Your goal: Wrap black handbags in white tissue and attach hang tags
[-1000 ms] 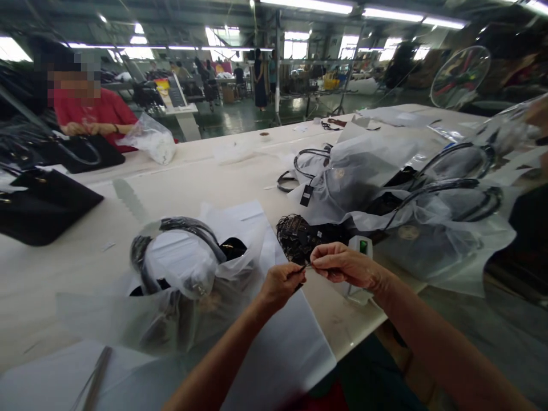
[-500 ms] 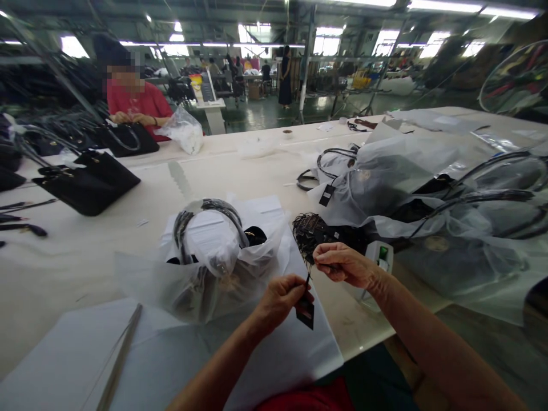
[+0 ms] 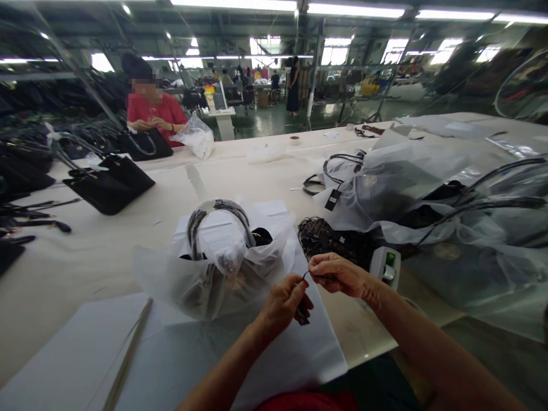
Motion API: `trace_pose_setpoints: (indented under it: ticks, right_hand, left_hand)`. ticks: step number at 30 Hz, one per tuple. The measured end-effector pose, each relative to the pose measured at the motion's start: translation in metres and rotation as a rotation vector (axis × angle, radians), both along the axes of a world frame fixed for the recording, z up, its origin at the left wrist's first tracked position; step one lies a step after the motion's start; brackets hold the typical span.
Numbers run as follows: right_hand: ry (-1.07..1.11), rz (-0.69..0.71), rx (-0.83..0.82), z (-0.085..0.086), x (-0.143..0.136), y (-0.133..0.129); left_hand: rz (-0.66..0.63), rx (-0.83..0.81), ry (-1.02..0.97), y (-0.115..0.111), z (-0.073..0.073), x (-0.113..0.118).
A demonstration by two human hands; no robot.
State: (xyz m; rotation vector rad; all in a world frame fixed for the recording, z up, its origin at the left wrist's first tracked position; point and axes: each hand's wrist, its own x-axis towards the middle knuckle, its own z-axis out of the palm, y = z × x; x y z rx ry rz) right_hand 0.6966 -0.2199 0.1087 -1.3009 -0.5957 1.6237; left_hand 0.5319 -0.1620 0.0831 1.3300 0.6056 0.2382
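Between my two hands a thin black cord is held, and a black hang tag (image 3: 303, 317) dangles below my left fingers. My left hand (image 3: 286, 302) is closed on the tag near its cord. Pinched in the fingertips of my right hand (image 3: 338, 275) is the cord's other end. Just to the left stands a handbag (image 3: 218, 285) in a translucent white wrapper, its dark handles (image 3: 226, 206) covered in clear film and standing up. Behind my right hand lies a pile of black tags with cords (image 3: 325, 234).
A white and grey device with a green part (image 3: 385, 265) is beside my right forearm. Wrapped bags (image 3: 385, 182) line the right side. Black handbags (image 3: 111, 182) stand at the left, near a co-worker in red (image 3: 154, 111). White sheets (image 3: 77, 348) lie at front left.
My hands have come closer together, drawing the cord between them. The tag now hangs partly hidden under my left fingers. The whole view has shifted slightly.
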Motion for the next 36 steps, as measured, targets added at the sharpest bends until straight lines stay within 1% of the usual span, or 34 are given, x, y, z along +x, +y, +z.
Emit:
trace_pose_setpoints:
  ticks: [8, 15, 24, 29, 32, 34, 36]
  right_hand:
    - [0.004, 0.012, 0.013, 0.000, -0.001, 0.000]
    - [0.007, 0.017, 0.016, 0.002, -0.001, 0.002]
    - [0.008, 0.022, 0.005, 0.001, -0.004, -0.001]
    - [0.003, 0.008, 0.007, 0.000, -0.004, -0.002]
    - [0.033, 0.023, 0.004, -0.002, -0.006, -0.002]
    - [0.074, -0.003, 0.023, -0.006, -0.009, -0.002]
    - [0.122, -0.119, 0.069, -0.016, -0.016, -0.002]
  left_hand:
    - [0.027, 0.000, 0.005, -0.003, -0.004, 0.000]
    - [0.027, 0.058, -0.003, -0.005, -0.005, -0.002]
    - [0.026, 0.176, 0.007, -0.009, -0.013, -0.003]
    - [0.034, 0.199, 0.015, -0.010, -0.016, -0.003]
    - [0.050, 0.213, 0.038, -0.011, -0.017, -0.002]
    - [0.079, 0.225, 0.059, -0.012, -0.017, -0.002]
    - [0.148, 0.215, 0.077, -0.012, -0.017, -0.003]
